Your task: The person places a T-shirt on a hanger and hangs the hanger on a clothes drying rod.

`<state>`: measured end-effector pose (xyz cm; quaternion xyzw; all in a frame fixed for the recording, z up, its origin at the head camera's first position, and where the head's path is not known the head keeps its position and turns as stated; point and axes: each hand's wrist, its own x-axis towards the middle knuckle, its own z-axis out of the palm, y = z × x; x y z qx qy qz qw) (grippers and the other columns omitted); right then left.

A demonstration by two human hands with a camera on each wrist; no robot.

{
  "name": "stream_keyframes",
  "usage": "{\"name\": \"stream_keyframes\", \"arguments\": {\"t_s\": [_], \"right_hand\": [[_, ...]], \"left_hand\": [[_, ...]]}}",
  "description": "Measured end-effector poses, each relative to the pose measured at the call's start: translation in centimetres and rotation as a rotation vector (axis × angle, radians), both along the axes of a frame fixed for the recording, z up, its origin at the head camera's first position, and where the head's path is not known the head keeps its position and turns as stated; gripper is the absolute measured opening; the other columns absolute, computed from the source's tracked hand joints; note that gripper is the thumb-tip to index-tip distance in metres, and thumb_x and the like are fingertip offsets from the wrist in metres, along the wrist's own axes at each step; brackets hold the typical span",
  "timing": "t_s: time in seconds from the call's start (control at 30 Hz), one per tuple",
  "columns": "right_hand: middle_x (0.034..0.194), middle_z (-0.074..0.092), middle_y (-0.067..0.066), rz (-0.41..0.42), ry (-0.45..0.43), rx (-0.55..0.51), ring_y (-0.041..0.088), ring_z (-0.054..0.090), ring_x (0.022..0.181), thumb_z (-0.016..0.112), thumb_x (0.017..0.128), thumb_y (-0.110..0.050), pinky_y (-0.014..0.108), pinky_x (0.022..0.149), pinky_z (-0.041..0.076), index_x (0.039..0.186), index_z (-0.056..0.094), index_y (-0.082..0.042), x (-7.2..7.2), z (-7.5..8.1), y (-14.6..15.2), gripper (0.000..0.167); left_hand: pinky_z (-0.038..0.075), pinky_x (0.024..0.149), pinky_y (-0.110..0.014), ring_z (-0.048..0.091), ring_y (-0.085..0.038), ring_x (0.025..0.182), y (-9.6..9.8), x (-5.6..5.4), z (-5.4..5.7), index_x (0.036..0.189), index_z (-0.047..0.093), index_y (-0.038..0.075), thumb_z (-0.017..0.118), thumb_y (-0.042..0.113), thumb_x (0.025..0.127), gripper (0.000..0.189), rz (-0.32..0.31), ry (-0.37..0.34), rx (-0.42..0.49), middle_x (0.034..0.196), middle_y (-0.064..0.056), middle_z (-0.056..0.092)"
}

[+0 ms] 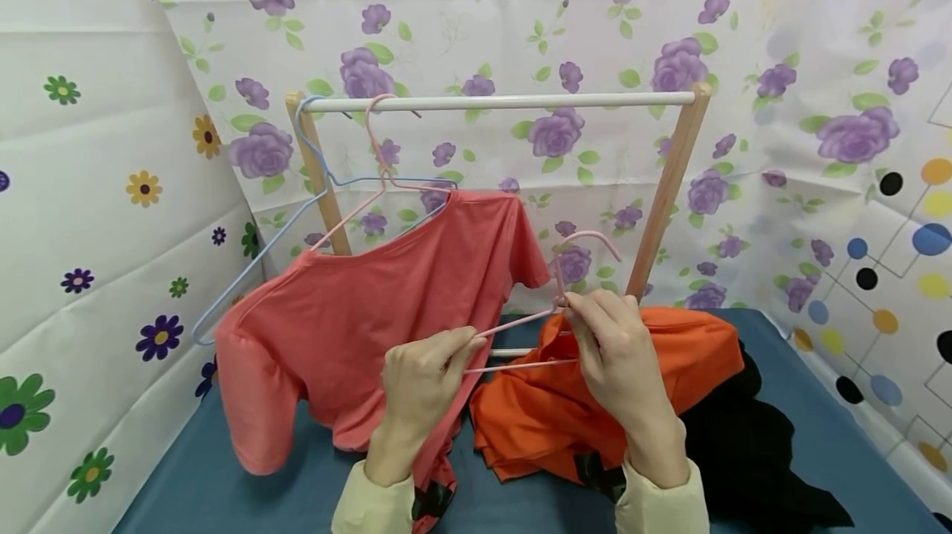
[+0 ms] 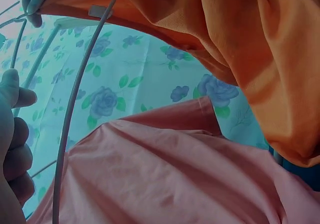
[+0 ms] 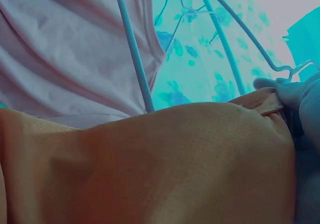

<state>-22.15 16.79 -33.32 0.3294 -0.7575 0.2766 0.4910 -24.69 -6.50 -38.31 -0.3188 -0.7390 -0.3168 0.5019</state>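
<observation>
A pink hanger is held up in front of me between both hands. My left hand grips its left sloping arm, with the thumb along the wire in the left wrist view. My right hand pinches the neckline of an orange shirt close beside the hanger's twisted neck. The hanger's lower bar runs rightward to the orange cloth, where its far end is hidden. The shirt drapes below my right hand, its collar edge and a small label showing in the left wrist view.
A rack with a white rail and wooden posts stands behind. From its left end hang a blue hanger and another pink hanger carrying a coral shirt. Black cloth lies at right on the blue surface.
</observation>
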Motion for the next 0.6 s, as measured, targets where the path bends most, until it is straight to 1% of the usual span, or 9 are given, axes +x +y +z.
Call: {"name": "stream_keyframes", "arguments": {"t_s": [0.13,0.2,0.23,0.3,0.4,0.47,0.53,0.6], "right_hand": [[0.082,0.059,0.004,-0.007,0.004,-0.006,0.021,0.054,0.075,0.048,0.104,-0.029,0.029,0.068,0.026,0.098,0.069,-0.001,0.2,0.2,-0.1,0.036],[0.082,0.059,0.004,-0.020,0.006,-0.013,0.021,0.053,0.075,0.050,0.103,-0.032,0.029,0.068,0.025,0.097,0.069,-0.003,0.3,0.3,-0.2,0.036],[0.081,0.058,0.003,-0.030,0.007,-0.020,0.020,0.052,0.074,0.051,0.102,-0.035,0.029,0.068,0.026,0.097,0.069,-0.004,0.3,0.3,-0.2,0.036],[0.081,0.058,0.004,-0.050,0.006,-0.037,0.020,0.051,0.073,0.054,0.100,-0.037,0.031,0.068,0.026,0.095,0.068,-0.005,0.3,0.2,-0.4,0.036],[0.077,0.055,0.002,-0.081,-0.003,-0.078,0.018,0.048,0.068,0.057,0.098,-0.042,0.032,0.068,0.025,0.091,0.068,-0.007,0.3,0.0,-0.5,0.037],[0.075,0.053,0.001,-0.078,-0.015,-0.112,0.016,0.046,0.066,0.058,0.098,-0.042,0.033,0.068,0.024,0.088,0.067,-0.008,0.3,0.0,-0.4,0.037],[0.074,0.053,0.000,-0.070,-0.029,-0.144,0.015,0.046,0.067,0.058,0.098,-0.041,0.033,0.068,0.024,0.086,0.067,-0.009,0.3,0.0,-0.2,0.036],[0.075,0.055,0.000,-0.061,-0.041,-0.177,0.015,0.048,0.068,0.060,0.098,-0.038,0.032,0.069,0.025,0.085,0.067,-0.009,0.3,0.0,0.2,0.033]], "left_hand": [[0.030,0.040,-0.015,0.050,-0.010,0.041,0.4,0.1,-0.1,0.092,0.076,0.015,0.066,0.031,0.094,0.019,-0.028,-0.009,0.003,0.066,0.003,0.067],[0.028,0.040,-0.014,0.046,-0.008,0.040,0.7,0.1,-0.1,0.091,0.076,0.016,0.063,0.034,0.095,0.022,-0.032,-0.013,0.003,0.061,0.006,0.061],[0.027,0.040,-0.014,0.045,-0.008,0.040,0.8,0.2,-0.1,0.091,0.075,0.016,0.063,0.033,0.095,0.021,-0.032,-0.017,0.002,0.059,0.006,0.059],[0.030,0.041,-0.015,0.046,-0.008,0.041,1.0,0.3,-0.2,0.091,0.075,0.017,0.063,0.034,0.095,0.021,-0.022,-0.033,-0.008,0.061,0.006,0.061],[0.034,0.043,-0.016,0.051,-0.008,0.045,1.2,0.6,-0.2,0.091,0.075,0.018,0.065,0.034,0.094,0.019,-0.016,-0.075,-0.027,0.066,0.007,0.064],[0.037,0.046,-0.017,0.052,-0.006,0.048,1.1,0.8,0.0,0.091,0.074,0.020,0.066,0.033,0.094,0.016,-0.024,-0.091,-0.040,0.069,0.008,0.065],[0.040,0.051,-0.019,0.053,-0.007,0.055,0.9,0.8,0.3,0.094,0.074,0.019,0.066,0.031,0.095,0.015,-0.036,-0.079,-0.042,0.073,0.008,0.065],[0.043,0.062,-0.025,0.057,-0.012,0.068,0.5,0.6,0.6,0.098,0.074,0.017,0.063,0.031,0.097,0.018,-0.043,-0.037,-0.038,0.080,0.005,0.066]]}}
